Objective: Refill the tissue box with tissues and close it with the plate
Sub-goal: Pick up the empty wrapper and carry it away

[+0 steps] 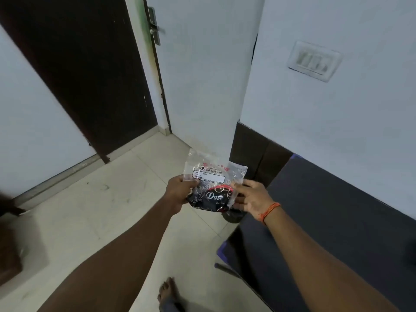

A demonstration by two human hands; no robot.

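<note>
Up in the air, between both hands, is one clear plastic bag [213, 174] printed "BIG TISSUES". The left hand [180, 194] grips its left edge, thumb on top and fingers curled under. The right hand [249, 197] pinches the right edge between thumb and fingertips, the other fingers spread loose below. An orange thread band [270, 211] circles the right wrist.

Inside the bag, in its lower half, sits one dark pack [209, 198] with red patches and white curly lettering that reads "Dove". The upper half of the bag is see-through and flat, apart from its white label. Whether the bag's top is sealed or open cannot be told.

Below the hands lies a pale tiled floor [112, 210], with one bare foot [167, 291] near the bottom edge. To the right is a dark mattress [326, 221] against the wall. A small dark round thing [231, 217] shows just under the bag at the mattress edge; it is too hidden to name.

Farther off, one dark brown door [85, 70] stands on the left, one white door [202, 75] with a metal handle [155, 28] in the middle, and one switch plate [315, 60] on the right wall.

No tissue box or plate is in view.
</note>
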